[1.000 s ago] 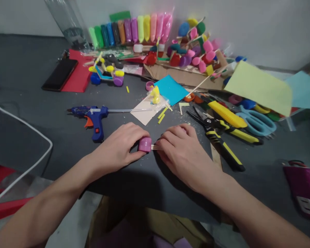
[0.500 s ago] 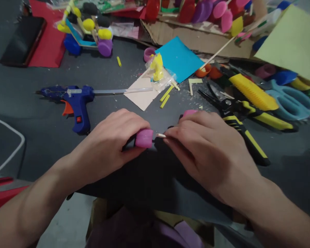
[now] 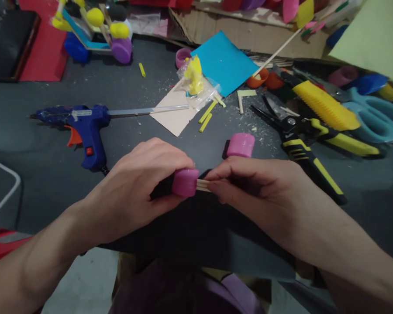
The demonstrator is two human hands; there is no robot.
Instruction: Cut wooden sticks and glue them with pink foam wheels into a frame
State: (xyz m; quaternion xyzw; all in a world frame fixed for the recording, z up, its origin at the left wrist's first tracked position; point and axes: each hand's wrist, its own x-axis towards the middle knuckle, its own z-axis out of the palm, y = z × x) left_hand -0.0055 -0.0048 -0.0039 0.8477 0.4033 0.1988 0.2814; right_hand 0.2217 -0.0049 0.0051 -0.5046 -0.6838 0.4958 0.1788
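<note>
My left hand (image 3: 140,187) is closed round a pink bottle cap (image 3: 184,182) near the front edge of the dark table (image 3: 46,174). A thin wooden stick (image 3: 203,185) pokes out of the cap's right side, and my right hand (image 3: 255,192) pinches that stick between thumb and fingers. A second pink cap (image 3: 240,145) lies on the table just beyond my right hand, apart from it.
A blue glue gun (image 3: 81,124) lies to the left, its cord running off. Yellow-black pliers (image 3: 301,144), a yellow cutter (image 3: 325,107) and blue scissors (image 3: 376,117) lie to the right. Blue paper (image 3: 225,61), a beige card (image 3: 175,113), a cap-wheeled toy (image 3: 91,30) and a phone (image 3: 9,43) lie behind.
The view has tilted down and moved closer. My right hand has lifted off the second pink cap, which now lies uncovered, and holds the stick at the first cap.
</note>
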